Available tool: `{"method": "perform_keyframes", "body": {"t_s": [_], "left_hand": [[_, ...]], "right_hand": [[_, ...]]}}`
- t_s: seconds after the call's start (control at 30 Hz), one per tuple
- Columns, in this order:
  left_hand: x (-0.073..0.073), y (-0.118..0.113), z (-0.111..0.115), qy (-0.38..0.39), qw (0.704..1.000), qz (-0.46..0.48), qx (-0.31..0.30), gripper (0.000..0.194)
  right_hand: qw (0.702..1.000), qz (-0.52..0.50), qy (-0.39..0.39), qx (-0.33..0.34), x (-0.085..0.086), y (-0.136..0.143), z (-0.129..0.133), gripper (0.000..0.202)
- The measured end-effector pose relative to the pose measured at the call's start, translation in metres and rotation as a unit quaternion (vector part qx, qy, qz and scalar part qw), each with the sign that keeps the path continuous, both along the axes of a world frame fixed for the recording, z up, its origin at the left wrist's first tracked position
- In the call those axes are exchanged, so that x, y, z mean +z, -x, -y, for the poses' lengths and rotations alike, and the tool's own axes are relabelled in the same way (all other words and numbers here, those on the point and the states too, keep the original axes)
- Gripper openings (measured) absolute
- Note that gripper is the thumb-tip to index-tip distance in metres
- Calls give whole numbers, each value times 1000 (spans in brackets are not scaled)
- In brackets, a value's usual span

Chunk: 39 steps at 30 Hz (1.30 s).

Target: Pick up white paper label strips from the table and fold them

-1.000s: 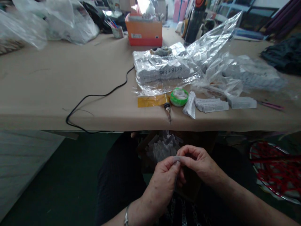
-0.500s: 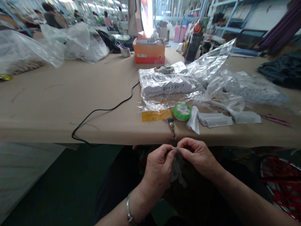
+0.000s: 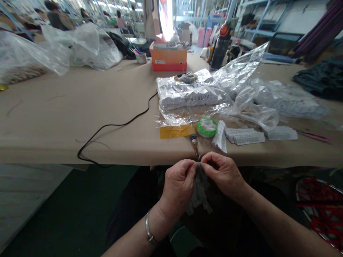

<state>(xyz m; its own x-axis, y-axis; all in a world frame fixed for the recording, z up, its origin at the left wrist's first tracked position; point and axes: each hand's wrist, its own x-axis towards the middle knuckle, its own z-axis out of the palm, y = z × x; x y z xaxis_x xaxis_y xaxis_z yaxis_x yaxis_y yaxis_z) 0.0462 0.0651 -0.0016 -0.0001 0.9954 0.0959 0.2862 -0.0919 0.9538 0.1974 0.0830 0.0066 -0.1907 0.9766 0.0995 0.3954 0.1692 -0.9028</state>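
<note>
My left hand (image 3: 178, 184) and my right hand (image 3: 225, 175) meet just below the table's front edge, thumbs and forefingers pinched. Between them they grip the top end of some pale grey fabric strips (image 3: 198, 194), which hang down over my lap. Right above my fingertips the metal tip of a soldering iron-like tool (image 3: 194, 142) points at me over the table edge. Beside that tool sit a green round container (image 3: 207, 127) with white stuff in it and a strip of brown tape (image 3: 175, 131). How the strips are joined between the fingertips is too small to tell.
White printed labels (image 3: 245, 135) lie in stacks on the brown-covered table (image 3: 80, 100). Behind them is a clear plastic bag (image 3: 193, 98) of white bundles. A black cord (image 3: 118, 125) runs left. Pink scissors (image 3: 314, 136) lie at right, an orange box (image 3: 168, 59) farther back.
Both hands have risen slightly toward the table edge, still pinching the strips. More of the hanging strips shows below them. The view has shifted a little.
</note>
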Motion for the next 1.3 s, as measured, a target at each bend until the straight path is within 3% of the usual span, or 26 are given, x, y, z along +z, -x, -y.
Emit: {"method": "perform_keyframes", "body": {"t_s": [0.47,0.7,0.9,1.0,1.1,1.2,1.3], "left_hand": [[-4,0,-5,-24,999,-36,-7,17],[0,-2,-10,-34,998,-55,5,16],[-4,2,4,-25,998,-47,-17,17],[-19,9,10,5,998,-51,-29,16],[-35,13,10,29,999,-38,-24,21],[-42,13,10,59,998,-22,0,27],[-40,5,14,101,995,-3,-13,15]], "right_hand": [[1000,16,-20,-8,-2,0,-4,10],[999,14,-34,-16,-4,2,-6,14],[993,67,-86,52,0,-17,13,10],[965,166,-200,24,3,-41,16,6],[907,288,-304,-42,0,-63,6,19],[855,397,-327,-61,-9,-75,-6,37],[842,410,-345,-62,-16,-81,-11,30]]}}
